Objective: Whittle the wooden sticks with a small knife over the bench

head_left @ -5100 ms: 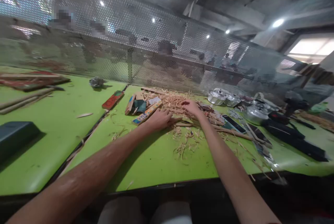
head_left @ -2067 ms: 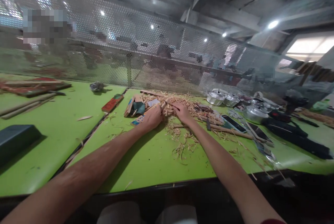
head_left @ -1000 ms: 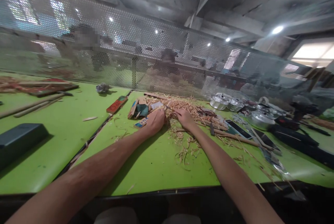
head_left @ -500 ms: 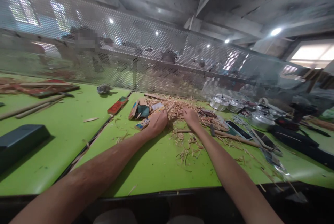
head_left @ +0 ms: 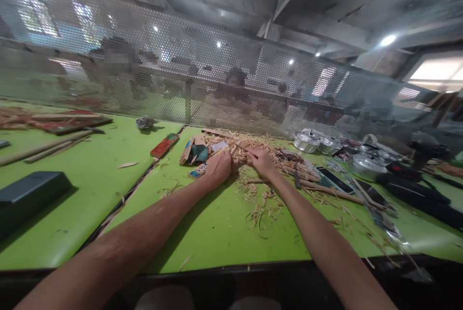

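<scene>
Fingers closed, my left hand (head_left: 219,168) grips a pale wooden strip (head_left: 236,148) whose end sticks out past the thumb. A block with a blue-and-white pattern (head_left: 197,170) lies beside that hand, partly under it. My right hand (head_left: 263,163) is a little to the right, thumb and fingers pinched together. Something thin and dark shows at its fingertips, too small to name. Both hands are over a heap of curly wood shavings (head_left: 285,158). Left of the heap is a wooden piece with dark green sheet material (head_left: 198,153).
A red block (head_left: 164,146) and a dark grey box (head_left: 34,192) lie leftward. On the right are a long wooden stick (head_left: 333,192), a phone (head_left: 334,180), silvery metal pots (head_left: 306,141) and a black tool (head_left: 415,189). A perforated screen (head_left: 202,102) runs behind, with people beyond.
My right hand has shifted slightly left, toward my left hand, and its fingers look more pinched. My left hand keeps its grip on the strip. The view has moved slightly.
</scene>
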Motion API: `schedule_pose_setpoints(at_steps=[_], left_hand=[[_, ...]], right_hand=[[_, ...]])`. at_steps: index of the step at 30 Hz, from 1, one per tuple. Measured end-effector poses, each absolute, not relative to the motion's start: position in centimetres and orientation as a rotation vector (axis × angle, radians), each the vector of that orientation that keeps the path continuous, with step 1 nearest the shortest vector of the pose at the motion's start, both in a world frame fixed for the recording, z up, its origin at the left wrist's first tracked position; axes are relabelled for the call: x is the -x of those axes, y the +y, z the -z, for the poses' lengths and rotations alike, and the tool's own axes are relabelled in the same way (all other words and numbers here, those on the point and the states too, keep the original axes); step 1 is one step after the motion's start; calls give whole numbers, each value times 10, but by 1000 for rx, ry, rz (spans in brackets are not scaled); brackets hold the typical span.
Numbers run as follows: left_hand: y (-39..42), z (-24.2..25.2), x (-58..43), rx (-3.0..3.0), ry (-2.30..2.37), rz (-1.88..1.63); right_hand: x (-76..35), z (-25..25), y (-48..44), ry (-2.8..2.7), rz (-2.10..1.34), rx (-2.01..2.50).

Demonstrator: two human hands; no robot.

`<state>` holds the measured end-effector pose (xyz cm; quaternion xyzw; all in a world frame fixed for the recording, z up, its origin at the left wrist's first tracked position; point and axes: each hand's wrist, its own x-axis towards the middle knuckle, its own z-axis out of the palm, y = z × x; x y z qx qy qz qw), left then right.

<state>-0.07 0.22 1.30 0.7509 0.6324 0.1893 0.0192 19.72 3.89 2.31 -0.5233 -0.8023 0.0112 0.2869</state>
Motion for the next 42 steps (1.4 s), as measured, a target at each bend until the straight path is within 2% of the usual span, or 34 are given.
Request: schedule_pose_setpoints(at_steps=[6, 22, 42], left_hand=[[1, -12, -1, -2333, 1981, -600], [4, -10, -4, -2370, 1949, -541], [12, 2, -6, -2426, 1966, -619]], right_hand=[[-190, -23, 34, -2254, -1, 1367], [-198, -29, 35, -2190, 307, 1714], [-202, -29, 38, -2161, 321, 1696]])
